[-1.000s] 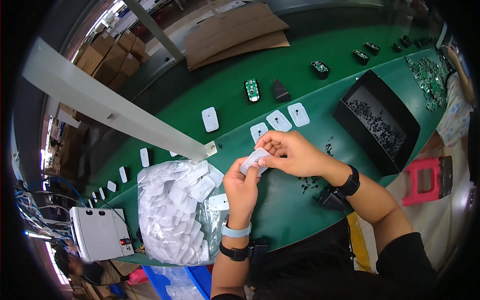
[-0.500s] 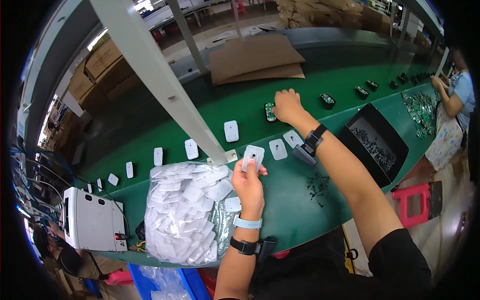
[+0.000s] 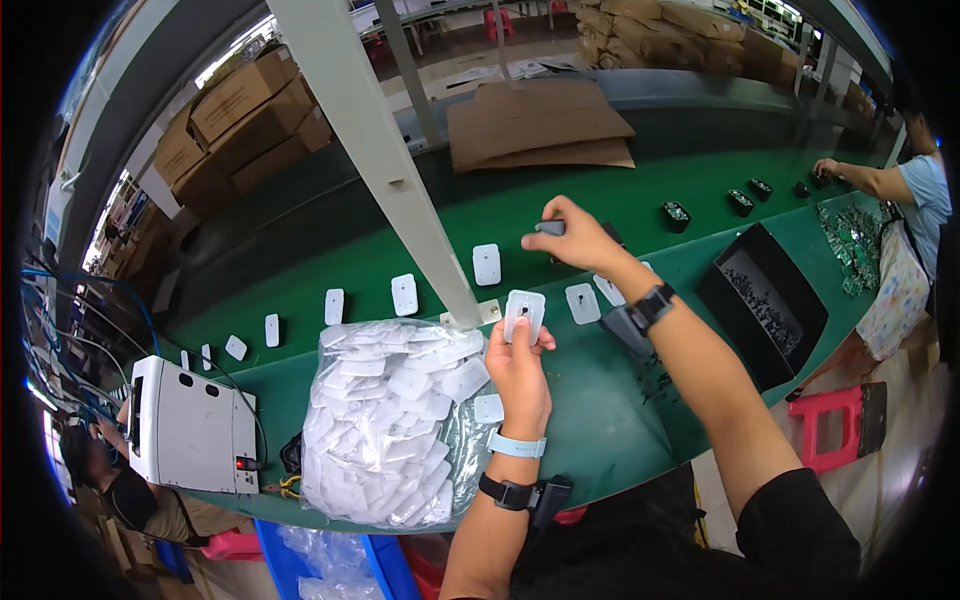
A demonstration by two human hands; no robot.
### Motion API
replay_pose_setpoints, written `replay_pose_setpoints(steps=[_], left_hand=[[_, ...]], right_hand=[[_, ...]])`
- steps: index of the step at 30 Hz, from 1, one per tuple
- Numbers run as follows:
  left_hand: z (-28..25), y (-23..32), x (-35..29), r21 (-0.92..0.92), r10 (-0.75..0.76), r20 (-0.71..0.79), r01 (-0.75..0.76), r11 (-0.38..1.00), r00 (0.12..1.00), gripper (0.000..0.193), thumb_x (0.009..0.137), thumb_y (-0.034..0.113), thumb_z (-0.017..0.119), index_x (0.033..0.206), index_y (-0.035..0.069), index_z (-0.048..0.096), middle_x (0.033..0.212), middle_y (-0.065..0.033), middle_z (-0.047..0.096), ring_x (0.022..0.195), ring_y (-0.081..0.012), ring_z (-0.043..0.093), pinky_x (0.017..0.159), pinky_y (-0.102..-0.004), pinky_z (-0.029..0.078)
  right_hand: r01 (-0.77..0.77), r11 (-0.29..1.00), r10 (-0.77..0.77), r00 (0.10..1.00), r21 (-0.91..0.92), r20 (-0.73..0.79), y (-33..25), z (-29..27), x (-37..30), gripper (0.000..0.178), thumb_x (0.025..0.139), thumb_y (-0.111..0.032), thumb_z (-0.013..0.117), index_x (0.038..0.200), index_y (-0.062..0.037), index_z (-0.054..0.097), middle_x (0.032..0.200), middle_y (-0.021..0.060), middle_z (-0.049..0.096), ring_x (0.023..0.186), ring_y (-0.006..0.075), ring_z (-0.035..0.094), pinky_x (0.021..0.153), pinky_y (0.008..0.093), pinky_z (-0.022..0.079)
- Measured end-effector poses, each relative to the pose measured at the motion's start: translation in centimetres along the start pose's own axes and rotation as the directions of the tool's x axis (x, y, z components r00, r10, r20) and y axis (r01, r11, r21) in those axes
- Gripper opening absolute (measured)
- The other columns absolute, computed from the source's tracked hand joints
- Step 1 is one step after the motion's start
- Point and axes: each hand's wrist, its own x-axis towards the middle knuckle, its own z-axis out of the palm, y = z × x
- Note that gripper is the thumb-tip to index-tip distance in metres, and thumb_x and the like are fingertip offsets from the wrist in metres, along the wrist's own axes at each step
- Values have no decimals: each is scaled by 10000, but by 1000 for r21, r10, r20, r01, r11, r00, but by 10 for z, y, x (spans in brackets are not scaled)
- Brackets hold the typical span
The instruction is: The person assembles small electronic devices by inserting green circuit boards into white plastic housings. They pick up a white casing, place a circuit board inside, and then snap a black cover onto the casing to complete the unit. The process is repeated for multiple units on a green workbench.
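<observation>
Left hand: the left hand (image 3: 517, 365) is raised just above the near edge of the green belt (image 3: 600, 420), fingers closed around a white plastic cover (image 3: 524, 313), held upright.
White cover: flat, rounded rectangle, with a small dark opening near its middle; only its lower edge is hidden by the fingers.
Bag: just left of that hand lies a clear plastic bag (image 3: 385, 420) heaped with more white covers, its top open toward the belt.
Grey box: further left on the belt's near edge sits a pale grey box (image 3: 185, 425) with cables running from it.
Right hand: the right hand (image 3: 572, 232) is stretched further out over the belt, pinching a small dark grey part (image 3: 549, 228) between thumb and fingers.
Row on belt: single white covers (image 3: 487, 264) lie spaced along the belt, some beside the right forearm.
Post: a slanted white post (image 3: 385, 170) crosses the view and hides part of the belt.
Tray: a black tray (image 3: 790, 305) of small parts sits to the right.
Far side: cardboard sheets (image 3: 535, 125) lie beyond the belt; another person's hand (image 3: 826, 167) works at far right.
</observation>
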Motion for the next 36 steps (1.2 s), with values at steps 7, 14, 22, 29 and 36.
replay_pose_setpoints(steps=[7,14,22,29,36], left_hand=[[5,-1,-2,-66,-131,98,138,988,987,216,1049,156,511,1154,-15,590,989,-97,647,861,-187,631,800,-344,523],[3,-6,-2,-180,-260,88,272,945,962,339,1078,233,427,1195,-59,552,1164,-189,644,1048,-320,652,947,-452,523],[18,-2,-10,28,-171,96,170,985,981,400,1074,176,449,1362,-99,481,1300,-200,599,1218,-327,601,1095,-447,470],[14,-10,-15,229,-161,60,144,963,985,433,1033,139,525,1395,-92,471,1340,-161,583,1204,-236,594,1058,-402,461],[16,-9,-20,309,-112,110,73,948,988,415,993,52,576,1375,-90,499,1295,-151,607,1170,-207,606,997,-354,502]], right_hand=[[-345,688,261,938,638,227,-38,-35,-94,310,1050,-382,531,1147,-91,569,851,-28,543,688,31,501,516,211,374],[-402,480,188,915,780,356,-22,-51,-120,421,1100,-331,358,1308,-25,558,971,20,579,793,113,566,644,290,485],[-185,773,87,978,607,188,-25,-37,-127,333,996,-174,626,1268,8,566,1103,73,635,879,115,609,712,266,530],[18,908,-5,999,419,-33,-23,-26,-133,323,921,-174,714,1165,11,608,998,98,688,867,104,642,681,262,549],[-17,907,11,1000,421,18,-31,-33,-133,323,895,-90,740,1178,9,619,1045,75,668,958,131,648,723,271,567]])
